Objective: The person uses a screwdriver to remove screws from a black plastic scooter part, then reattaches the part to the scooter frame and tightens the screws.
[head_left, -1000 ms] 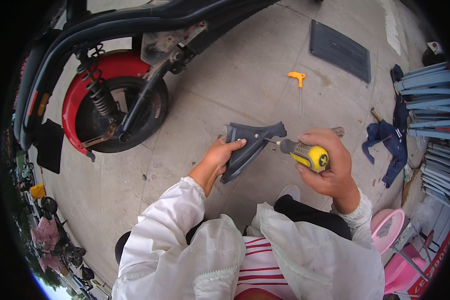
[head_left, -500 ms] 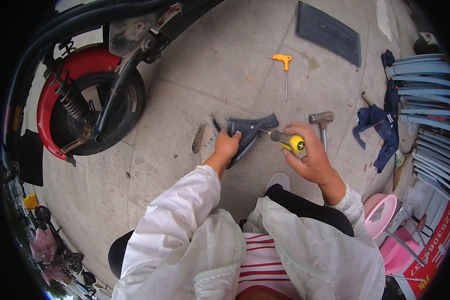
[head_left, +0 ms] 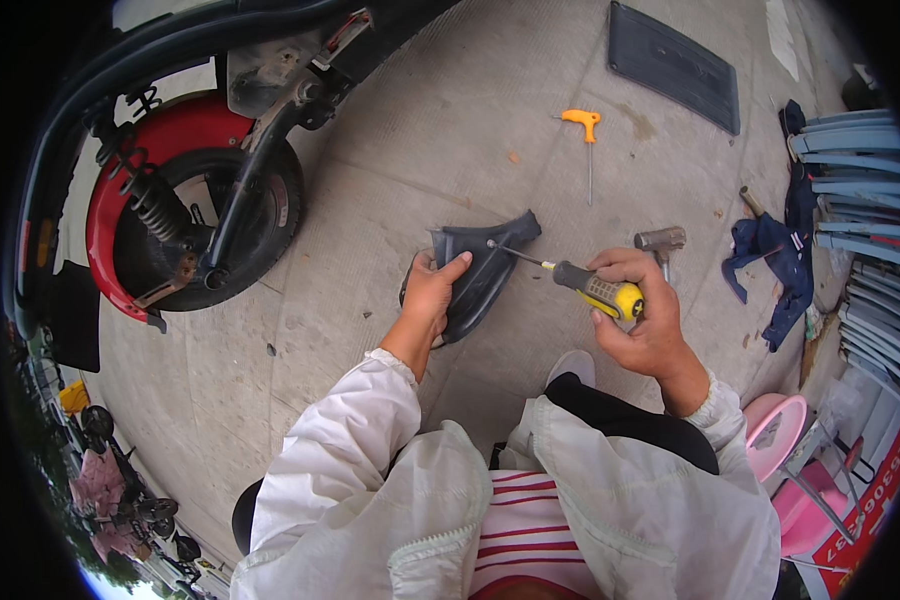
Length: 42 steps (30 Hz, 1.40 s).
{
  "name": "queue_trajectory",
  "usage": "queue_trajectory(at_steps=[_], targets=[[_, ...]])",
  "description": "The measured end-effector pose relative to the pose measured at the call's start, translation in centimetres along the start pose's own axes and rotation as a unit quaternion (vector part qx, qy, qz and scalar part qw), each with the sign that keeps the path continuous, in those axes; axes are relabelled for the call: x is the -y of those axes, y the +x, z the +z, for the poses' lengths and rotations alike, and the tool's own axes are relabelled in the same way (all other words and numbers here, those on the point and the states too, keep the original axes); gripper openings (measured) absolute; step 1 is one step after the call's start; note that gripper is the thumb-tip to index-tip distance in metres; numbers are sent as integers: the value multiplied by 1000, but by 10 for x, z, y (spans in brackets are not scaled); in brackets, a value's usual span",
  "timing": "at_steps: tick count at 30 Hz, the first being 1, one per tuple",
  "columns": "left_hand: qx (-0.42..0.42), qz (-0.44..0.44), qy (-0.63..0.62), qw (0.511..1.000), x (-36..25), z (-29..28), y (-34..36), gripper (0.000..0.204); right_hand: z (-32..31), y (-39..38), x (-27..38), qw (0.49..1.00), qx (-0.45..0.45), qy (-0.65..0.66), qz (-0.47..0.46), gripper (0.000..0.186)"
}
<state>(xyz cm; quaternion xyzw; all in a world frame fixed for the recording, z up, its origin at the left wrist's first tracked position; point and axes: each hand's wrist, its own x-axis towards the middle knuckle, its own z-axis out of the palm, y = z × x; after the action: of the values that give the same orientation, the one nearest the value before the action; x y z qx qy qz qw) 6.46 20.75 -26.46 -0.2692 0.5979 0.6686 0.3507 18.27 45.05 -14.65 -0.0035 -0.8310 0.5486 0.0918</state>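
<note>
My left hand [head_left: 433, 300] grips a curved black plastic panel [head_left: 478, 285] by its left side, with the thumb laid on its face. A screwdriver [head_left: 597, 288] with a yellow and dark grey handle is in my right hand [head_left: 642, 318], fingers closed round the handle. Its shaft points left, and the tip meets a small screw-like spot near the panel's upper edge. Past my right hand a hammer [head_left: 660, 240] lies on the ground, partly hidden by the fingers. Farther off lies an orange-handled T-shaped hex key [head_left: 583, 125].
A scooter's rear wheel [head_left: 270, 215] with a red mudguard [head_left: 105, 240] stands at the left. A black flat panel [head_left: 673, 68] lies far right. Dark blue cloth [head_left: 792, 265], stacked blue-grey slats [head_left: 863, 150] and a pink basin [head_left: 775, 435] line the right side.
The black panel has turned in my left hand and shifted slightly left, now covering the metal plate seen beside it before. The screwdriver handle has moved a little right and down.
</note>
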Motion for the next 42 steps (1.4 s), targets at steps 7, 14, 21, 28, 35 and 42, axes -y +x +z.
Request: queue_trajectory(at_steps=[7, 14, 21, 28, 35, 42], targets=[[4, 161, -10, 987, -73, -19, -5, 26, 2, 8, 5, 999, -21, 30, 4, 39], [-25, 414, 130, 900, -183, -36, -34, 30, 39, 42, 19, 992, 39, 103, 66, 48], [-110, 466, 250, 841, -254, -47, -43, 50, 77, 81, 32, 984, 14, 170, -52, 56], [-206, 503, 350, 763, -261, -63, -15, 63, 88, 96, 33, 986, 49, 161, -12, 56], [-226, 534, 292, 761, -260, -80, 10, 64, 82, 117, 50, 992, 66, 108, -3, 55], [-182, 552, 280, 764, -273, -83, 12, 62, 87, 123, 67, 996, 65, 52, 14, 55]])
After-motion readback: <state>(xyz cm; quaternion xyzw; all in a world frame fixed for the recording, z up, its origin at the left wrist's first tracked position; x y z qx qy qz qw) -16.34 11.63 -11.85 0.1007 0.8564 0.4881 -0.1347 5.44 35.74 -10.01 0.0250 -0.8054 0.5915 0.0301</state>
